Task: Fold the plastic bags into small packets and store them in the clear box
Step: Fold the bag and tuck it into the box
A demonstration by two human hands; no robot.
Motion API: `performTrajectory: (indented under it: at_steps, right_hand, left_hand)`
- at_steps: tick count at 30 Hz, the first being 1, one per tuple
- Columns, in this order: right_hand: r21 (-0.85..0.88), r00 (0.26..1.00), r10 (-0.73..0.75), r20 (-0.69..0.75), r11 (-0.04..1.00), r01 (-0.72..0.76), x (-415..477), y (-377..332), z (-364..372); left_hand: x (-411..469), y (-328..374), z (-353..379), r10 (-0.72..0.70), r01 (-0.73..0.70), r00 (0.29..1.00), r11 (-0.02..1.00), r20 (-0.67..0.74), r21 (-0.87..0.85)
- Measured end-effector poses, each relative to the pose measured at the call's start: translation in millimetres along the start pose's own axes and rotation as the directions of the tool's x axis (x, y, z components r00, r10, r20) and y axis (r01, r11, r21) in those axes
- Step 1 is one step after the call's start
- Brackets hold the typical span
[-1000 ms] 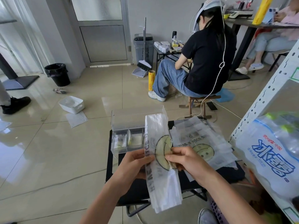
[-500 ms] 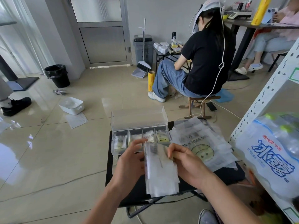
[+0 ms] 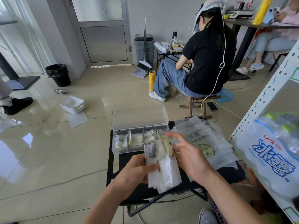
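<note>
While the left hand (image 3: pixel 137 173) pinches the folded bag (image 3: pixel 161 168), the right hand (image 3: pixel 192 160) lies spread

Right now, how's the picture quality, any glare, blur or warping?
Head view: window glare washes out the floor tiles at left; wide-angle warp leans the door and shelf upright; the plastic bag in the left hand looks sharp.

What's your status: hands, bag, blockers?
Left hand grips half-folded bag; right hand at its right edge, grip unclear. Clear box open behind, packets inside. Loose bag stack right of box, not blocking.
</note>
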State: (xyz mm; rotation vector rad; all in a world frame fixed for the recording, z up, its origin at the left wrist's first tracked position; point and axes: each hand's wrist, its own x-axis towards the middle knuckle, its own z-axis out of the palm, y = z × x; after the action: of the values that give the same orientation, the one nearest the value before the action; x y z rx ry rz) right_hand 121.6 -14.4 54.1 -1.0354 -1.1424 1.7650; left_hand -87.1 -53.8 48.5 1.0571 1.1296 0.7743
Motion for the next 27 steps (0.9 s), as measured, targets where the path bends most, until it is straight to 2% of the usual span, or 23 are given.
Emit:
performTrajectory:
  at_steps: [1, 3, 5, 9, 13, 17, 19, 22, 25, 27]
  right_hand:
    - [-0.046, 0.999, 0.049, -0.006, 0.998, -0.049, -1.5, -0.2, 0.6]
    - [-0.275, 0.991, 0.135, -0.016, 0.952, -0.134, -6.5, 1.8, 3.6]
    - [-0.358, 0.988, 0.155, -0.013, 0.922, -0.149, -9.0, 5.4, 6.7]
    - [-0.307, 0.996, 0.085, -0.022, 0.948, -0.088, -10.4, 4.1, 10.3]
    - [-0.247, 0.995, 0.096, -0.029, 0.964, -0.1, -9.6, 7.9, 11.9]
    - [0.119, 0.989, 0.148, -0.005, 0.982, -0.146, -3.5, 9.9, 17.7]
    - [0.227, 0.988, 0.154, 0.011, 0.962, -0.152, -1.1, 11.7, 20.7]
    - [0.339, 0.984, 0.175, 0.032, 0.924, -0.175, 3.4, 16.4, 21.5]
    - [0.325, 0.993, 0.12, -0.008, 0.939, -0.111, 4.7, 18.4, 23.1]
    - [0.186, 0.998, 0.035, -0.054, 0.982, -0.025, 3.4, 17.6, 25.5]
  left_hand:
    - [0.1, 1.2, -1.5, 0.021, -0.02, 0.999, 0.999, -0.038, 0.025]
    - [0.4, 4.1, -2.3, 0.058, -0.052, 0.991, 0.997, -0.117, 0.051]
    - [0.1, 8.4, -1.9, 0.082, -0.073, 0.985, 0.995, -0.153, 0.062]
    - [-1.8, 11.9, -4.0, 0.101, -0.093, 0.986, 0.993, -0.129, 0.073]
    - [-5.5, 15.5, -5.1, 0.114, -0.114, 0.992, 0.993, -0.052, 0.018]
    - [-5.0, 16.0, -5.6, 0.19, -0.189, 0.981, 0.982, -0.046, 0.012]
    - [-4.6, 13.8, -6.1, 0.237, -0.236, 0.971, 0.971, -0.029, 0.03]
    - [-4.1, 11.4, -8.4, 0.21, -0.21, 0.977, 0.978, -0.037, -0.008]
    - [-2.3, 13.2, -12.6, 0.175, -0.17, 0.984, 0.975, 0.022, -0.144]
    - [-2.7, 17.3, -11.6, 0.137, -0.125, 0.99, 0.965, 0.035, -0.23]
